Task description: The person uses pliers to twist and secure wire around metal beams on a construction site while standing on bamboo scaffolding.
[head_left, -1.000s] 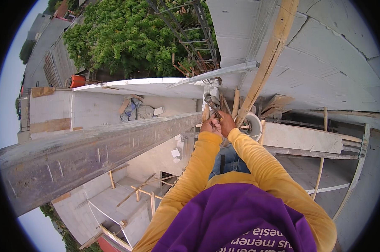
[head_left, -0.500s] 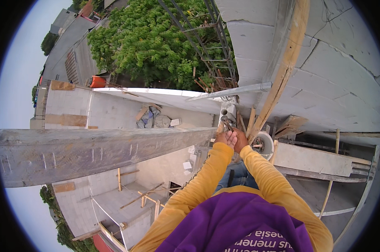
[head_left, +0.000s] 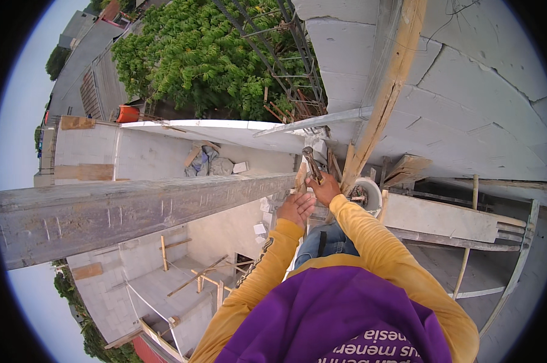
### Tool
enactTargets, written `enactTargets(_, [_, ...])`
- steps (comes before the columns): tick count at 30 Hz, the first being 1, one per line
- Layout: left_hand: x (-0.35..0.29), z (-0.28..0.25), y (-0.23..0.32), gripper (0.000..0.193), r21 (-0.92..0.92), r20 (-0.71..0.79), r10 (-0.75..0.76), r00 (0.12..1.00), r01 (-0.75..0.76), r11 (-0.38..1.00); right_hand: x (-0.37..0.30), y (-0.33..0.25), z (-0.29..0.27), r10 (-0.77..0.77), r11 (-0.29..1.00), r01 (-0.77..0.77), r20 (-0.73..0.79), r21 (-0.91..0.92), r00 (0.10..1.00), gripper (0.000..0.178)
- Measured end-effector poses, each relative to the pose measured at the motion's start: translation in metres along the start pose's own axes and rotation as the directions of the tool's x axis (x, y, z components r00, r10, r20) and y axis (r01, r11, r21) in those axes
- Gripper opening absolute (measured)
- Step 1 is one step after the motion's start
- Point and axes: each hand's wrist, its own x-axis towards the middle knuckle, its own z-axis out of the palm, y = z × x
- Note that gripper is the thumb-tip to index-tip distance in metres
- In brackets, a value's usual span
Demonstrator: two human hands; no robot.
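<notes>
My right hand [head_left: 325,188] is closed around the handle of a hammer [head_left: 310,158], its dark metal head pointing away from me. To its left, my left hand [head_left: 297,209] is held with its fingers stretched out and apart, nothing seen in it. Just beyond the left fingers stands a short piece of wood [head_left: 301,175], close to the end of a long grey beam [head_left: 134,209] that runs off to the left. Whether the left fingertips touch that wood, I cannot tell.
A pale bucket [head_left: 373,195] with things inside stands right of my right hand. A long timber [head_left: 385,100] slants up along the grey block wall [head_left: 479,133]. Planks [head_left: 443,219] lie at the right. Far below are a floor with rubble [head_left: 210,163] and bamboo poles [head_left: 210,275].
My hands, close together before, are now apart: the left has drawn back toward me and left, its fingers opened. The right has raised the hammer head clear. The whole view has shifted slightly.
</notes>
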Motion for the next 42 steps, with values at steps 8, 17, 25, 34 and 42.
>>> enactTargets(8, [-0.007,-0.048,-0.035,0.027,-0.016,-0.161,-0.028,0.987,0.026,1.0,0.018,-0.004,0.004,0.563,0.237,-0.694,0.486,0.68,0.669,0.007])
enactTargets(17, [0.018,-0.037,-0.04,0.024,0.202,-0.103,0.216,0.971,-0.193,0.96,0.004,-0.017,-0.018,0.572,0.52,-0.685,0.388,0.51,0.723,0.013])
enactTargets(25, [0.045,-0.023,-0.057,0.039,0.309,0.013,0.146,0.989,-0.143,0.94,-0.035,-0.05,-0.062,0.669,0.635,-0.767,0.428,0.096,0.608,0.017])
enactTargets(34, [0.074,0.008,-0.079,0.045,-0.027,0.116,0.064,0.991,-0.061,0.998,-0.033,-0.044,-0.098,0.575,0.8,-0.525,0.623,-0.291,0.53,0.027])
enactTargets(42, [0.07,0.031,-0.075,0.022,-0.109,0.099,0.114,0.989,-0.103,0.989,-0.018,-0.048,-0.105,0.568,0.813,-0.46,0.666,-0.358,0.484,0.042])
